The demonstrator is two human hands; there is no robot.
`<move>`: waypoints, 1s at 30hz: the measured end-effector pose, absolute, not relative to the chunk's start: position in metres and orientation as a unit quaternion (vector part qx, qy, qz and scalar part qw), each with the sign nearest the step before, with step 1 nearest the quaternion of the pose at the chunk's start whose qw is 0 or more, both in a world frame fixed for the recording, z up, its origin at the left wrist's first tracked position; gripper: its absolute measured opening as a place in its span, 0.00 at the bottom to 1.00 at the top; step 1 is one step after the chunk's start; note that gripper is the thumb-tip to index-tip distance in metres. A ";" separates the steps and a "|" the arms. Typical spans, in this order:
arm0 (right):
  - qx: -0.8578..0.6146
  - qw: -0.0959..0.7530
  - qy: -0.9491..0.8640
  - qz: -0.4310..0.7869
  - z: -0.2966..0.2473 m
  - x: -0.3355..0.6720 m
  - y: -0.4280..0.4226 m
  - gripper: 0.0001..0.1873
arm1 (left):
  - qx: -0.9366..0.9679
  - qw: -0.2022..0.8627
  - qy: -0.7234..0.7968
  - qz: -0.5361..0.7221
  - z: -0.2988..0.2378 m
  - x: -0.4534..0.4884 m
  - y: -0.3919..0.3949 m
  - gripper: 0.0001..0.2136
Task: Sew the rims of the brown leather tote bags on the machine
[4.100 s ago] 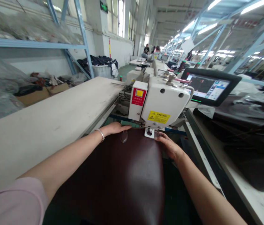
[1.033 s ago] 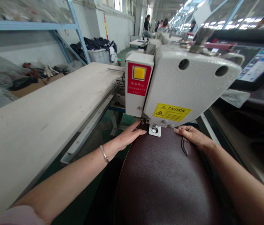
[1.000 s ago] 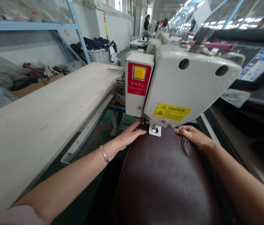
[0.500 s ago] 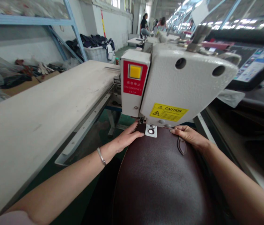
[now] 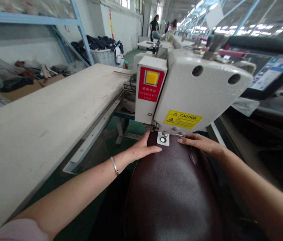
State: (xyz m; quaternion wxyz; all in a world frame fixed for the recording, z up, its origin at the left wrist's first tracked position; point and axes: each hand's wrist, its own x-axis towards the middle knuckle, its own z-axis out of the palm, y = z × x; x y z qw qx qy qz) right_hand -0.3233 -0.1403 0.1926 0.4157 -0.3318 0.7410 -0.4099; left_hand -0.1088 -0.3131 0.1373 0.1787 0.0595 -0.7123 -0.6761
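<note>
A dark brown leather piece (image 5: 164,190) with a stitched left edge runs from the sewing machine head (image 5: 201,87) down towards me. My left hand (image 5: 143,147) grips its upper left edge, the thumb flat on top and one finger reaching up beside the needle area; its other fingers are hidden. At the upper right, my right hand (image 5: 200,142) holds the leather with thumb and fingers close together, partly under the machine head. Between the hands, a white metal plate with a round hole (image 5: 163,139) lies on the leather. A small leather loop (image 5: 193,156) hangs near my right hand.
On the machine are a yellow emergency stop button (image 5: 151,78) and a caution label (image 5: 183,119). A long pale table (image 5: 56,110) extends at left, a metal rail (image 5: 95,134) along its edge. A screen (image 5: 273,72) stands at right. Another person (image 5: 154,26) is far back.
My left thumb has slid right, further over the leather below the plate. My right hand has moved slightly left, its fingers straighter. The loop is now more turned away.
</note>
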 end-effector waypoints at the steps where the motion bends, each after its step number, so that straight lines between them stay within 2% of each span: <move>1: -0.325 0.421 0.743 -0.406 0.194 -0.323 -0.142 0.22 | 0.058 0.181 -0.712 -0.676 0.137 -0.109 -0.313 0.36; 13: -0.281 0.421 0.750 -0.426 0.195 -0.318 -0.145 0.20 | 0.052 0.213 -0.721 -0.657 0.133 -0.112 -0.313 0.37; 27: -0.335 0.374 0.755 -0.421 0.192 -0.337 -0.148 0.22 | 0.070 0.226 -0.733 -0.637 0.131 -0.133 -0.314 0.36; 30: -0.333 0.396 0.754 -0.404 0.194 -0.339 -0.140 0.23 | 0.092 0.235 -0.739 -0.625 0.125 -0.133 -0.306 0.39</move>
